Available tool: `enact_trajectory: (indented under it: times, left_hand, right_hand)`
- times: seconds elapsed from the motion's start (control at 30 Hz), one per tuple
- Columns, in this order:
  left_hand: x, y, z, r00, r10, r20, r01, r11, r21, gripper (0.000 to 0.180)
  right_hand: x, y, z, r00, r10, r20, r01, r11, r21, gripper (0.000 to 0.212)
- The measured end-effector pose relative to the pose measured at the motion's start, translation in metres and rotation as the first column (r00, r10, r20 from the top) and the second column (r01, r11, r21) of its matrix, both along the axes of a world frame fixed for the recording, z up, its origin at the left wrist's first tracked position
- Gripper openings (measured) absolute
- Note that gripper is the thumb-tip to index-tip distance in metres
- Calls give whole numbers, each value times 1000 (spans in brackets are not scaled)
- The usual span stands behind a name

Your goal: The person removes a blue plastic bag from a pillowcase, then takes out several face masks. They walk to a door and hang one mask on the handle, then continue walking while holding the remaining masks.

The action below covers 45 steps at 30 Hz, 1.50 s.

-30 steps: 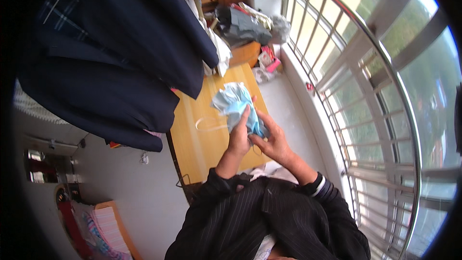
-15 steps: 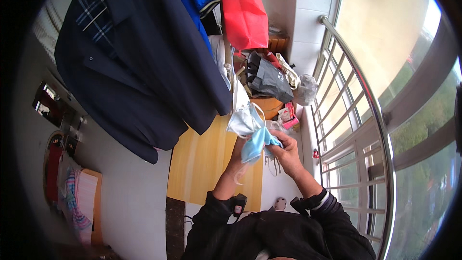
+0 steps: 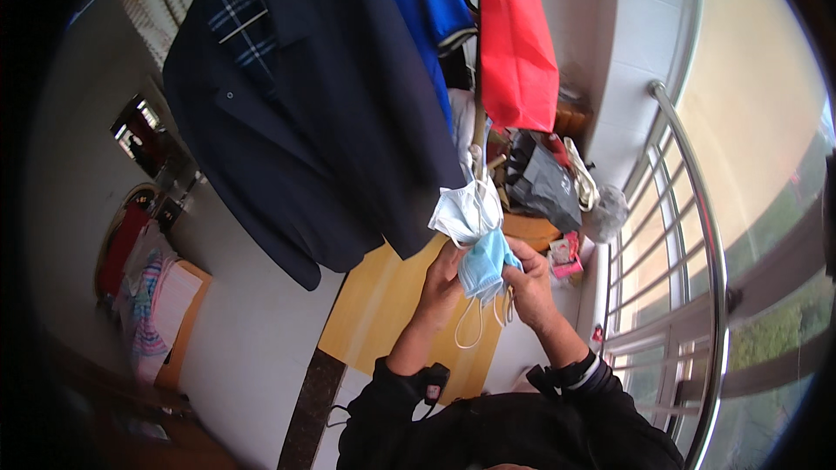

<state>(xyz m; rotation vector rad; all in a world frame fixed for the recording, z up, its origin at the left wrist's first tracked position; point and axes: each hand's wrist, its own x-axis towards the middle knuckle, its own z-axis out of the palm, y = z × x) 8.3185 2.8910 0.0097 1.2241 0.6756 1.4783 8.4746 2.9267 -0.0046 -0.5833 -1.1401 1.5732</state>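
A light-blue face mask (image 3: pixel 486 265) is bunched between my hands, its white ear loops dangling below. My right hand (image 3: pixel 531 287) pinches its right edge between thumb and fingers. At its other side my left hand (image 3: pixel 441 287) is curled against the masks, with its fingertips partly hidden behind them. Just above, a paler white face mask (image 3: pixel 466 211) overlaps the blue one. White loops run up from it toward the end of a pole (image 3: pixel 475 155); whether they hang on it I cannot tell.
A dark blazer (image 3: pixel 313 113) and a blue shirt (image 3: pixel 409 9) hang at left, a red bag (image 3: pixel 519 61) above. Behind the masks lie a dark grey bag (image 3: pixel 544 187) and pink packaging (image 3: pixel 566 254). A metal railing (image 3: pixel 710 252) lines the right; a yellow wooden board (image 3: pixel 374 305) lies below.
My view has shifted, so the scene sits farther right and lower. The blue mask, blurred before, now hangs more spread out with its loops showing below. Both hands stay at the masks.
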Motion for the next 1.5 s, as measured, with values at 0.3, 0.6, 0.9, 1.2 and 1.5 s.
enact_trajectory:
  times: [0.3, 0.6, 0.9, 1.2, 1.5]
  left_hand:
    - [27, 90, 19, 924, 367, 103, -375, 925, 61, 31]
    - [66, 145, 36, 814, 578, 58, -579, 815, 8, 34]
    - [37, 131, 80, 773, 622, 122, -634, 749, 194, 44]
    - [25, 191, 210, 531, 846, -43, -680, 456, 574, 23]
    - [50, 305, 298, 215, 962, -169, -526, 259, 810, 13]
  right_hand:
    - [-6, 120, 1, 991, 113, 67, -127, 952, 279, 40]
    - [4, 167, 18, 997, 70, 41, -81, 890, 448, 38]
    - [24, 154, 45, 967, 178, 181, -248, 816, 523, 69]
    - [50, 320, 127, 896, -443, -27, 284, 526, 802, 53]
    - [27, 495, 222, 763, -629, 152, 206, 458, 865, 52]
